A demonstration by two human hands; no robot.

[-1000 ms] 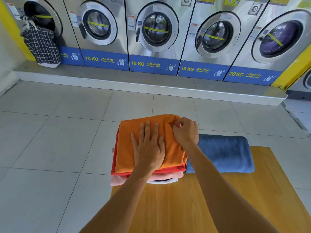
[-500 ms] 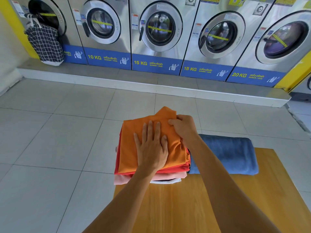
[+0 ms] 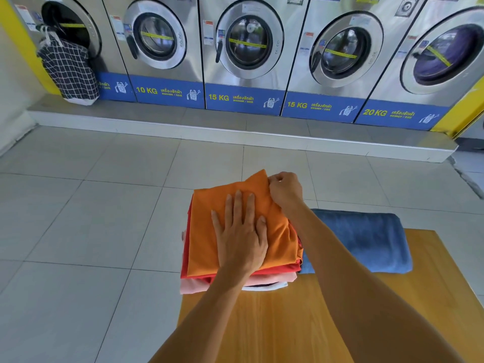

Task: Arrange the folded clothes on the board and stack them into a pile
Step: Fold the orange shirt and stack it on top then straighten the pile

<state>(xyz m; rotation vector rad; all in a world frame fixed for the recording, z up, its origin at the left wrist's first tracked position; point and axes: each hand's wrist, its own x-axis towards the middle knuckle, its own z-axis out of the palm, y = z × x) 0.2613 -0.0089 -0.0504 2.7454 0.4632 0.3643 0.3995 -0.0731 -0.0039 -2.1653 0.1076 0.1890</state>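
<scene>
— What changed? 
— The orange garment's [image 3: 235, 226] far corner has risen higher, pinched in the right hand [image 3: 286, 191].

— And the head view? 
— Left hand [image 3: 239, 239] lies flat, fingers spread, atop the clothes pile [image 3: 209, 280] at the wooden board's [image 3: 301, 323] far-left corner, touching a blue towel [image 3: 366, 242].

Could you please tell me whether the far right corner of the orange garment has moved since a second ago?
Yes. The right hand has lifted the orange garment's corner up, away from the blue towel.
</scene>
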